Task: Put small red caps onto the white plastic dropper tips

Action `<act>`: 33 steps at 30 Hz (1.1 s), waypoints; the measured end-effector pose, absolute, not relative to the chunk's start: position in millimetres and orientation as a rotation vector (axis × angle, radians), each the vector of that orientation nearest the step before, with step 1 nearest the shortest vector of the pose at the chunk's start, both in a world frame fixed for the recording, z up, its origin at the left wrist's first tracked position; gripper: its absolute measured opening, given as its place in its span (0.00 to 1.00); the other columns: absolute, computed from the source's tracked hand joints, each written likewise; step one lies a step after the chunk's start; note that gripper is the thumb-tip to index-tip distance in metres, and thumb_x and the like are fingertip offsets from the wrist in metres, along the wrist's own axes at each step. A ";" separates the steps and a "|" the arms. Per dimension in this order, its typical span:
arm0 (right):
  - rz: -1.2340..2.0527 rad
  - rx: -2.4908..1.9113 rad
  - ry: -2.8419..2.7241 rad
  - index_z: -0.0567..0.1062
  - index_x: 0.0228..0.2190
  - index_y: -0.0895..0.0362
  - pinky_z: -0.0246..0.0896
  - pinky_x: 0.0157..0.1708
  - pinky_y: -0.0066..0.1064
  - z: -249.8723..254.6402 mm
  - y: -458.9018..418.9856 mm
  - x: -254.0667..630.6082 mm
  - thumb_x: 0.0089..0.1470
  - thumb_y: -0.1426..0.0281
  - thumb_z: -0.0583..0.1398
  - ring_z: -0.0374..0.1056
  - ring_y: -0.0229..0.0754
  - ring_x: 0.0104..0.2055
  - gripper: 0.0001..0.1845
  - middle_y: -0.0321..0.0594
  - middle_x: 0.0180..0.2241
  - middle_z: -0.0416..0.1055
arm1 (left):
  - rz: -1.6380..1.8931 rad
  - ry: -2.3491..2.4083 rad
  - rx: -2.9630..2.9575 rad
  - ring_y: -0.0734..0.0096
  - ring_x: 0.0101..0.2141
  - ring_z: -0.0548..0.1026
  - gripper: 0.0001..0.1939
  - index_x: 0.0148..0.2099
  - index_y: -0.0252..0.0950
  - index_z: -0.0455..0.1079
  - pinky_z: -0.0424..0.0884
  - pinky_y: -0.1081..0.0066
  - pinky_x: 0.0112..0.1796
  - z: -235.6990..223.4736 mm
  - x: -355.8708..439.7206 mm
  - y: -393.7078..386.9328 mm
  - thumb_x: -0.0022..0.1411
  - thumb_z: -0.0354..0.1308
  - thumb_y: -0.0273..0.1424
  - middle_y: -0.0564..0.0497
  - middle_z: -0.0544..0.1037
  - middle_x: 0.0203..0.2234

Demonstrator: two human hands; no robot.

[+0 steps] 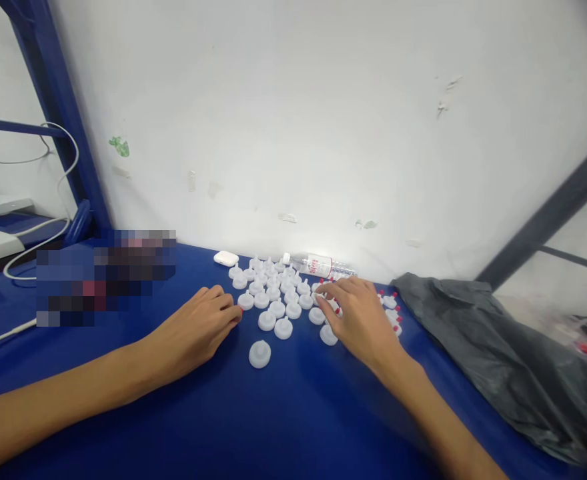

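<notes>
Several small white plastic caps lie spread on the blue table, some at the right with red tips. One cap sits apart, nearer to me. My left hand rests palm down just left of the group, fingers curled together with the tips by a cap; what they pinch, if anything, is hidden. My right hand lies over the right side of the group, fingers bent down onto the caps; I cannot make out whether it holds one.
A clear water bottle lies against the white wall behind the caps, with a white earbud case to its left. A dark grey plastic bag covers the table's right side. White cables run at the left by a blue frame post.
</notes>
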State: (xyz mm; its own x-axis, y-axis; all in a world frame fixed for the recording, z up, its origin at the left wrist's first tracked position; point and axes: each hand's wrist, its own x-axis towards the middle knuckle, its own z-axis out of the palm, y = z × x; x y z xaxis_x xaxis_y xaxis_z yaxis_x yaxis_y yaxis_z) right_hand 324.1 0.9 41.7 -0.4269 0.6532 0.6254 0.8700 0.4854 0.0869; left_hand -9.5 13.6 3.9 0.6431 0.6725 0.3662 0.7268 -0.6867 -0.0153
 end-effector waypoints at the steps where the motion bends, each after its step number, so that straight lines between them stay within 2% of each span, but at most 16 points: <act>1: -0.458 -1.201 -2.244 0.86 0.43 0.54 0.72 0.50 0.49 45.2 -2.9 320.4 0.74 0.70 0.64 0.80 0.54 0.44 0.08 0.44 0.40 0.86 | -0.523 -1.157 -2.708 0.56 0.40 0.73 0.14 0.44 0.38 0.80 0.64 0.58 0.43 3.9 -9.4 13.9 0.81 0.55 0.22 0.48 0.82 0.39; 4: -0.168 -0.997 -2.373 0.86 0.46 0.51 0.75 0.52 0.49 49.5 -17.5 303.7 0.75 0.63 0.66 0.81 0.53 0.45 0.08 0.42 0.41 0.86 | -0.606 -1.123 -2.757 0.56 0.43 0.75 0.12 0.46 0.38 0.79 0.68 0.59 0.45 6.7 -8.6 13.1 0.81 0.55 0.23 0.48 0.83 0.42; 8: -0.060 -0.851 -2.475 0.84 0.56 0.51 0.75 0.56 0.46 36.3 -33.8 276.3 0.70 0.55 0.71 0.81 0.51 0.51 0.20 0.41 0.48 0.86 | -0.750 -1.112 -2.779 0.60 0.42 0.79 0.10 0.47 0.39 0.77 0.72 0.62 0.45 11.6 -7.1 9.2 0.82 0.56 0.25 0.50 0.84 0.41; 11: -0.061 -0.826 -2.531 0.83 0.54 0.53 0.75 0.54 0.42 23.8 -37.6 262.5 0.68 0.59 0.74 0.80 0.49 0.51 0.18 0.40 0.49 0.85 | -0.820 -1.035 -2.744 0.62 0.38 0.81 0.11 0.48 0.39 0.77 0.73 0.64 0.42 13.9 -5.1 6.2 0.83 0.54 0.26 0.52 0.85 0.38; 15: 0.027 -0.825 -2.593 0.82 0.52 0.54 0.74 0.53 0.40 19.2 -35.5 259.3 0.73 0.64 0.70 0.81 0.47 0.47 0.10 0.38 0.46 0.85 | -0.970 -0.831 -2.690 0.66 0.38 0.82 0.11 0.49 0.39 0.77 0.75 0.67 0.42 17.6 -2.3 3.1 0.85 0.54 0.27 0.53 0.86 0.38; 17: 0.031 -0.837 -2.581 0.81 0.53 0.54 0.74 0.52 0.40 20.7 -34.8 261.3 0.74 0.64 0.68 0.81 0.47 0.45 0.11 0.39 0.45 0.86 | -1.071 -0.733 -2.654 0.67 0.39 0.83 0.11 0.51 0.39 0.77 0.77 0.68 0.43 20.0 -1.5 1.3 0.86 0.53 0.29 0.52 0.86 0.39; 21: -0.049 -0.861 -2.501 0.81 0.54 0.56 0.76 0.52 0.42 24.1 -36.6 264.1 0.74 0.65 0.68 0.81 0.50 0.49 0.12 0.43 0.48 0.85 | -1.171 -0.561 -2.684 0.70 0.41 0.84 0.13 0.54 0.39 0.78 0.79 0.71 0.45 23.5 -0.7 -3.1 0.88 0.52 0.34 0.51 0.87 0.41; 26: -0.172 -0.810 -2.497 0.82 0.49 0.56 0.76 0.47 0.43 24.4 -37.9 264.5 0.75 0.64 0.66 0.80 0.49 0.45 0.09 0.42 0.46 0.83 | -1.188 -0.467 -2.736 0.71 0.39 0.84 0.12 0.54 0.41 0.79 0.79 0.71 0.45 22.5 0.6 -7.8 0.87 0.53 0.33 0.51 0.87 0.41; 28: -0.220 -0.787 -2.505 0.82 0.49 0.56 0.76 0.46 0.43 23.8 -36.7 265.2 0.75 0.63 0.67 0.80 0.49 0.44 0.10 0.41 0.45 0.83 | -1.179 -0.478 -2.735 0.71 0.38 0.84 0.14 0.53 0.41 0.80 0.79 0.72 0.44 20.7 0.9 -7.8 0.87 0.52 0.33 0.51 0.87 0.40; 33: -0.319 -0.756 -2.411 0.81 0.57 0.58 0.78 0.50 0.44 22.7 -32.5 268.2 0.73 0.61 0.69 0.81 0.50 0.45 0.18 0.44 0.45 0.86 | -1.136 -0.512 -2.743 0.70 0.39 0.85 0.15 0.52 0.40 0.80 0.80 0.71 0.44 15.8 2.1 -2.5 0.88 0.51 0.33 0.51 0.88 0.40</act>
State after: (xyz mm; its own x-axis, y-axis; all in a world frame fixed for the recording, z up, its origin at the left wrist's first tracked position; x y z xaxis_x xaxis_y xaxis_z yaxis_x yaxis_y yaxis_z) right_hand 268.2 -32.5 22.7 -0.6673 0.4438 0.5981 0.5840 0.8102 0.0505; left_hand 2.1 -2.5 15.8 0.6594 0.2597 0.7055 0.3564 -0.9343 0.0108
